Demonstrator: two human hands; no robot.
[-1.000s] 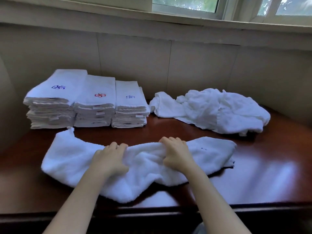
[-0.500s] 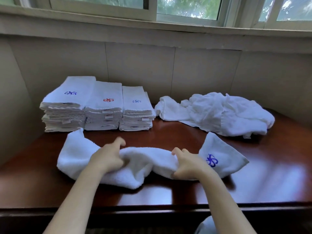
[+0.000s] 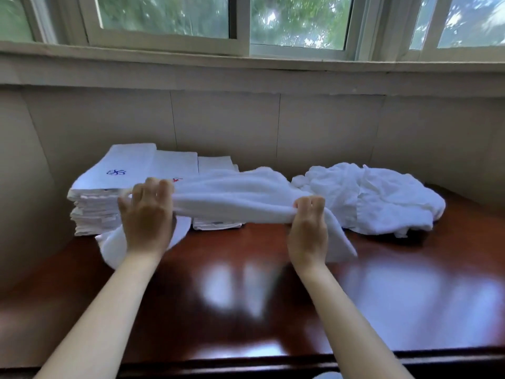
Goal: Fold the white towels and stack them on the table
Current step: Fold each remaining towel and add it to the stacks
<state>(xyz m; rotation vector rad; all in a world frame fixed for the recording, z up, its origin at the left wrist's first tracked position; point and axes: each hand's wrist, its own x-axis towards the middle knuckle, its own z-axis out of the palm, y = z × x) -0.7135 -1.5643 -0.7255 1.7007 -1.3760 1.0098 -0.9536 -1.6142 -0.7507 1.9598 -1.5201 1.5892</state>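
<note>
A white towel point(image 3: 235, 198) is stretched in the air between my hands, above the dark wooden table point(image 3: 273, 296). My left hand point(image 3: 146, 214) grips its left part, and that end hangs down to the table. My right hand point(image 3: 308, 228) grips the right part, whose end droops beside my wrist. Behind the towel, at the back left, stand three stacks of folded white towels point(image 3: 109, 198) with small blue and red emblems. The held towel hides part of the middle and right stacks.
A heap of unfolded white towels point(image 3: 377, 198) lies at the back right of the table. A panelled wall point(image 3: 273, 127) and windows rise right behind the table. The table's front edge point(image 3: 246, 362) runs just below my forearms.
Both hands have lifted the towel off the table and carried it up and away from me, in front of the stacks. The camera has tilted upward.
</note>
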